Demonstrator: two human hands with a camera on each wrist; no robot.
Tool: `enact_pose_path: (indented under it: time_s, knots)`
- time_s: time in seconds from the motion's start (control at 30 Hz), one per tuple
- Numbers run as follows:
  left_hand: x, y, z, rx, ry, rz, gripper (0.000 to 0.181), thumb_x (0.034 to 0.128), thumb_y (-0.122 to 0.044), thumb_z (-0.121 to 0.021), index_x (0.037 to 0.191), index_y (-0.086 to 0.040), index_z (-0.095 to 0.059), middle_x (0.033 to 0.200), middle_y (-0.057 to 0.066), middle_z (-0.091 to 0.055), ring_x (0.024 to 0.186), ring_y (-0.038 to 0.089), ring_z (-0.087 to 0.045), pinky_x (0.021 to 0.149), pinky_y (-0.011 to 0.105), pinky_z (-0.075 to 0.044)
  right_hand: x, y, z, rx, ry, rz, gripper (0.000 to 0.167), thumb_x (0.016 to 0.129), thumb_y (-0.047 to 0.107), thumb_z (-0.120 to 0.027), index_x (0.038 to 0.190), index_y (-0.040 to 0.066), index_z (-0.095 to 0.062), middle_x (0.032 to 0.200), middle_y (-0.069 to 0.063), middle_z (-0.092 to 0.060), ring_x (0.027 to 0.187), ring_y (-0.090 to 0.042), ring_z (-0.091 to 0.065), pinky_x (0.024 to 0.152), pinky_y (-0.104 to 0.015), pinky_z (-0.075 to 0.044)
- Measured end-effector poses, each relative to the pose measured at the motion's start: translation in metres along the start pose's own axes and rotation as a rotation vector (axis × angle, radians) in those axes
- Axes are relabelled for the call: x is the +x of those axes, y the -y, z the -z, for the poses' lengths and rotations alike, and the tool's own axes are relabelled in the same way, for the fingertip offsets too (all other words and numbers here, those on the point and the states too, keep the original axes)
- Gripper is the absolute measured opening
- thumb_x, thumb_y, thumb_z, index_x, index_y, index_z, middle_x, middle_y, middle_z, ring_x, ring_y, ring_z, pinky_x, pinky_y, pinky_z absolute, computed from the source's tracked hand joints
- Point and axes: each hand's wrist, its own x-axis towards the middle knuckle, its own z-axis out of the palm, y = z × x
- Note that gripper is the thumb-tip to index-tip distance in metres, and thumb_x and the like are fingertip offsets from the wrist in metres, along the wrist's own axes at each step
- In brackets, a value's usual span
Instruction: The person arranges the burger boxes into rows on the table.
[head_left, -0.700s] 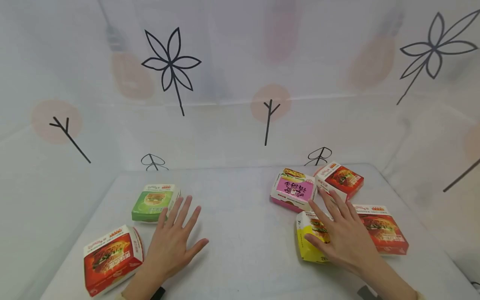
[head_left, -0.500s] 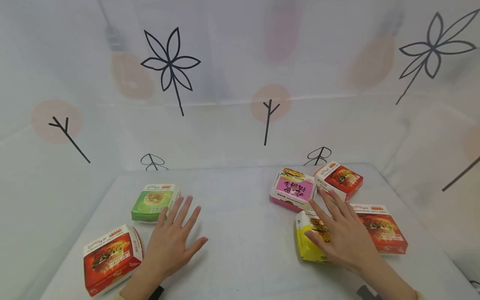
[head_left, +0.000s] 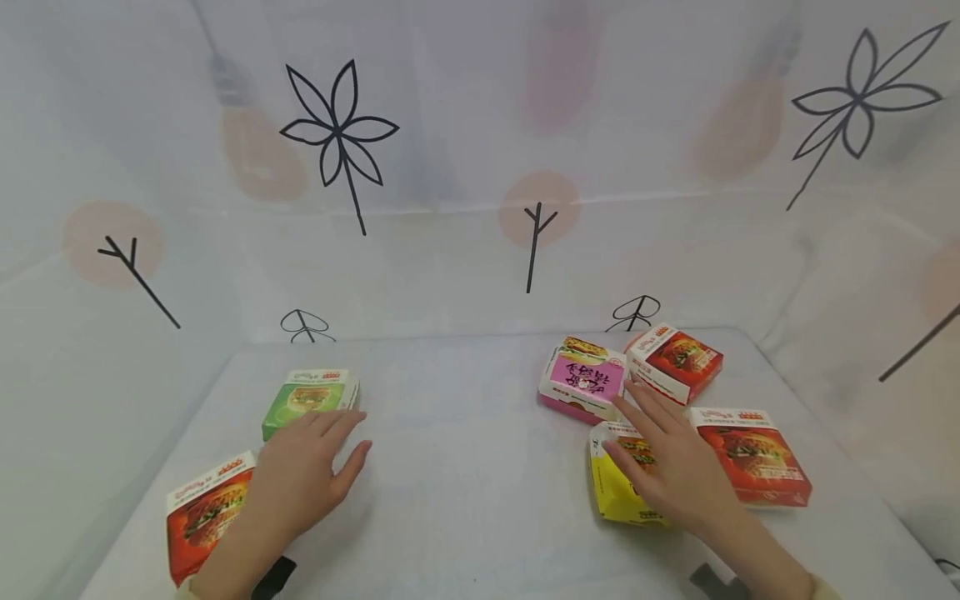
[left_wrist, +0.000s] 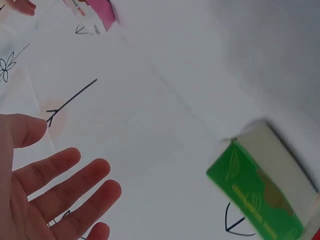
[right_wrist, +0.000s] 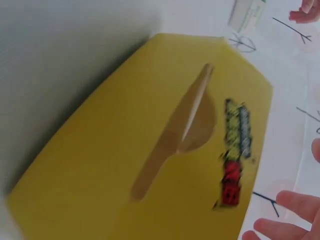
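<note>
My left hand [head_left: 296, 475] hovers between a green burger box [head_left: 303, 400] and a red burger box [head_left: 202, 521], partly covering both. Its fingers are loosely extended and hold nothing; the left wrist view shows a gap between them and the green box [left_wrist: 250, 195]. Over on the right, my right hand [head_left: 682, 471] is spread above a yellow burger box [head_left: 618, 492], hiding part of its top. Nothing lies in its fingers [right_wrist: 295, 205], and the yellow box [right_wrist: 115, 135] fills much of the right wrist view.
A pink burger box [head_left: 581, 379] stands beyond the right hand's fingertips. Two more red boxes lie at the right: a rear red box [head_left: 682, 358] and a nearer red box [head_left: 757, 458]. Patterned white cloth [head_left: 435, 267] rises behind the table [head_left: 465, 500].
My left hand has shifted left and toward me, its fingers bending a little and covering more of the left red box. My right hand has moved only slightly left.
</note>
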Motion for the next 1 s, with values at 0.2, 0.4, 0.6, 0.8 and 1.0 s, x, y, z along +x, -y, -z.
enact_pose_path:
  time_s: [0.2, 0.4, 0.6, 0.8, 1.0]
  knots:
    - [0.011, 0.03, 0.028, 0.025, 0.065, 0.089, 0.032, 0.0917, -0.031, -0.067, 0.116, -0.011, -0.072, 0.112, 0.011, -0.072, 0.102, 0.035, -0.067, 0.077, 0.053, -0.055, 0.004, 0.008, -0.005, 0.168, -0.027, -0.013, 0.059, 0.092, 0.036, -0.07, 0.144, 0.014, -0.054, 0.152, -0.011, -0.045, 0.138, -0.04, -0.038, 0.1, -0.071, -0.035]
    - [0.025, 0.068, 0.038, -0.115, 0.196, 0.201, 0.038, 0.0969, -0.036, -0.064, 0.124, -0.009, -0.067, 0.113, 0.013, -0.071, 0.103, 0.036, -0.065, 0.078, 0.053, -0.054, 0.008, 0.014, -0.007, 0.349, 0.042, -0.066, 0.05, 0.097, 0.034, -0.064, 0.143, 0.015, -0.054, 0.151, -0.012, -0.046, 0.138, -0.041, -0.039, 0.101, -0.071, -0.034]
    - [0.034, 0.104, 0.024, -0.287, 0.235, 0.244, 0.048, 0.0951, -0.035, -0.068, 0.133, -0.006, -0.06, 0.123, 0.018, -0.066, 0.108, 0.039, -0.061, 0.085, 0.058, -0.05, 0.014, 0.02, -0.013, 0.498, 0.061, -0.063, 0.044, 0.098, 0.024, -0.064, 0.14, 0.015, -0.058, 0.15, -0.009, -0.048, 0.136, -0.039, -0.043, 0.097, -0.067, -0.042]
    - [0.039, 0.134, 0.009, -0.319, 0.351, 0.3, 0.063, 0.0921, -0.038, -0.071, 0.14, -0.001, -0.052, 0.135, 0.028, -0.054, 0.118, 0.048, -0.053, 0.087, 0.064, -0.049, 0.02, 0.032, -0.015, 0.6, 0.096, -0.084, 0.045, 0.098, 0.026, -0.064, 0.142, 0.018, -0.056, 0.149, -0.003, -0.049, 0.138, -0.035, -0.043, 0.098, -0.063, -0.044]
    - [0.036, 0.16, -0.004, -0.37, 0.44, 0.313, 0.075, 0.0887, -0.04, -0.075, 0.143, 0.003, -0.046, 0.141, 0.032, -0.047, 0.122, 0.051, -0.05, 0.088, 0.065, -0.048, 0.027, 0.04, -0.025, 0.673, 0.114, -0.045, 0.046, 0.098, 0.029, -0.064, 0.142, 0.02, -0.056, 0.149, -0.001, -0.05, 0.138, -0.029, -0.044, 0.101, -0.056, -0.045]
